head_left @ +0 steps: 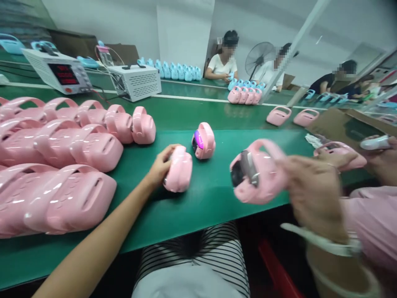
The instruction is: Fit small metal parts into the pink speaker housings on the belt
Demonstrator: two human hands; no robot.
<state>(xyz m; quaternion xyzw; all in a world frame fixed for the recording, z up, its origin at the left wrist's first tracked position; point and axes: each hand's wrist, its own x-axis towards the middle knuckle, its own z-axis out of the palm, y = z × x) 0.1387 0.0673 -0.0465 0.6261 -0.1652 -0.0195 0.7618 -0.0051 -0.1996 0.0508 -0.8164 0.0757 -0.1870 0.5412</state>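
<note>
My left hand [160,165] is closed round a pink plastic device [179,170] that rests on the green table [198,203]. My right hand [313,194], blurred by motion, grips another pink device [256,171] by its handle side, held just above the table's front edge; its dark open face points left. A third pink device [204,140] with a purple-lit face stands on the table between and behind the two.
Rows of pink devices [62,153] fill the left of the table. Two white test boxes [136,82] stand behind them. A neighbour's hand [335,159] in a pink sleeve holds a device at the right. Other people sit at the far side with blue and pink devices.
</note>
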